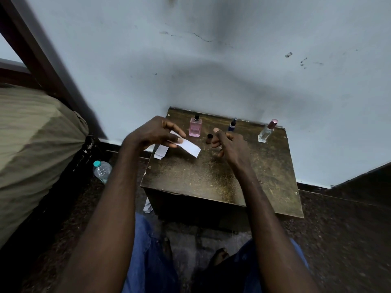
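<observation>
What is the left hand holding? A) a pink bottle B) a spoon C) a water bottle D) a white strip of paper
D: the left hand pinches a white strip of paper between thumb and fingers, above the wooden table.

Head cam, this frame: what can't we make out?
Head view only:
- The stack of paper slips lies partly under the left hand, so the count can't be told.
- The paper strip pinched in that hand: any print is too small to tell.
- The blue spray bottle: its lower part is hidden behind the right hand.
- The small dark cap: dim and tiny, so it's unclear which bottle it fits.
- The pink bottle: its label is too small to read.
</observation>
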